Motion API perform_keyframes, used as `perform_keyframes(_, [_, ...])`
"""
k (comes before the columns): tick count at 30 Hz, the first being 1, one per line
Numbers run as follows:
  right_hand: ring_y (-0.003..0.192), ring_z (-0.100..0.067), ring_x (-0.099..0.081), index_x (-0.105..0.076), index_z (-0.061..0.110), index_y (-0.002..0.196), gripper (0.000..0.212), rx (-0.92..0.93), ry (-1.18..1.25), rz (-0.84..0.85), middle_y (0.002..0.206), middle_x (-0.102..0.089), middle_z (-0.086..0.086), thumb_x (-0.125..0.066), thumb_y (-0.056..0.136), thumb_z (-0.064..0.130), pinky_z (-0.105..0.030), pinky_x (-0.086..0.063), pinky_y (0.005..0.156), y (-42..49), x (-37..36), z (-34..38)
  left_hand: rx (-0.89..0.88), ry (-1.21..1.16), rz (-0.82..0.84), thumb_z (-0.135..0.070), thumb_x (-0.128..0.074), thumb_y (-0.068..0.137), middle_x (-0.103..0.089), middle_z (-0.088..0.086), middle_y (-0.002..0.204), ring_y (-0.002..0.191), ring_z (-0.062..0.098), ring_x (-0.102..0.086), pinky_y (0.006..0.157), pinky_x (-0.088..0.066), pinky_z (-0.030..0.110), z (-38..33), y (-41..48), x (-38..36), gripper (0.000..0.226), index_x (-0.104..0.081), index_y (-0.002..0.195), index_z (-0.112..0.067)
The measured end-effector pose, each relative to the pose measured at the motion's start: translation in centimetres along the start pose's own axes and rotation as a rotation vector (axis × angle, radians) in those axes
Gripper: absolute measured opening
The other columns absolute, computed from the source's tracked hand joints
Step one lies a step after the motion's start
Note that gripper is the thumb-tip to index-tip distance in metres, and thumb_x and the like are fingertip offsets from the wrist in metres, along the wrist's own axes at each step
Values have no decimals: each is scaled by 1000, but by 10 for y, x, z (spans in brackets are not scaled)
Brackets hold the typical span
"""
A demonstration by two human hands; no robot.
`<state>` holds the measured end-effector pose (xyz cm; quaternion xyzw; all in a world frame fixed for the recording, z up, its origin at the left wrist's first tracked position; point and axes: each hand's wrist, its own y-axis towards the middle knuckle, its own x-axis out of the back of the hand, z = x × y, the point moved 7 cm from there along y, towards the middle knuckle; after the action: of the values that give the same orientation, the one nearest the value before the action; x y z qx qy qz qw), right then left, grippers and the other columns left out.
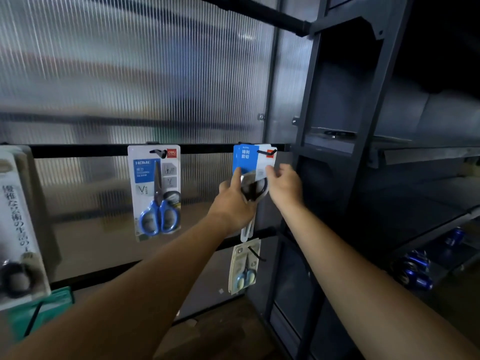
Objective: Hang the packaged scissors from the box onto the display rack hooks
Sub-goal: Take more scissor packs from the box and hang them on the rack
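Two bare arms reach up to a display rack, a ribbed translucent panel (130,74) crossed by black rails. At the right end of the upper rail (78,151) hangs the pack of scissors (253,162), a blue and white card with dark handle loops under clear plastic. A black hook (266,152) shows in front of the top of the card.

Both hands hold this pack. The left hand (233,201) grips its lower left part, fingers wrapped behind and thumb pressed up against the blue card. The right hand (284,185) pinches the right edge with curled fingers, just below the hook.

Near the middle of the same rail a second pack (155,190) hangs apart from the hands; it holds blue-handled scissors and reads HOME. At the rail's left end a large pack with black handles (15,229) is blurred. On the lower rail, directly under the held pack, hangs a pale pack with light blue handles (244,266).

To the right stands a dark metal shelving unit (337,152), with blue cans (413,268) on a low shelf.
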<state>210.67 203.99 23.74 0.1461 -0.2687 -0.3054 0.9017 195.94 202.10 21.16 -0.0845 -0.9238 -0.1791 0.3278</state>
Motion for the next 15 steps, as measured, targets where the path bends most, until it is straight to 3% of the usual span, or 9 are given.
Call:
perform_keyframes(4, [121, -29, -53, -49, 12, 135, 47, 153, -209, 48, 134, -54, -11, -53, 97, 40, -36, -46, 94, -58, -7, -14, -34, 233, 9, -29, -55, 94, -23, 12, 151, 134, 37, -36, 110, -35, 47, 19, -37, 0, 83, 1, 155, -32])
perform_keyframes(7, [127, -25, -48, -39, 17, 146, 54, 287, -278, 201, 143, -47, -7, -53, 98, 38, -38, -46, 97, -117, -28, -29, -85, 430, 50, -36, -52, 97, -18, 10, 155, 139, 35, -29, 110, -35, 46, 44, -80, -7, 82, 4, 155, -29])
perform_keyframes(12, [134, -22, -42, -34, 23, 149, 57, 424, -374, 457, 147, -42, -4, -53, 97, 39, -37, -46, 97, -217, -80, -55, -37, 706, 101, -43, -49, 96, -14, 8, 159, 146, 29, -19, 111, -34, 44, 118, -158, -10, 80, 2, 156, -26])
perform_keyframes(15, [132, -27, -43, -39, 16, 147, 58, 500, -394, 650, 142, -45, -8, -59, 94, 29, -40, -41, 102, -282, -119, -67, 2, 842, 131, -48, -46, 91, -32, 12, 152, 134, 34, -38, 96, -48, 49, 173, -215, 2, 74, -18, 154, -21])
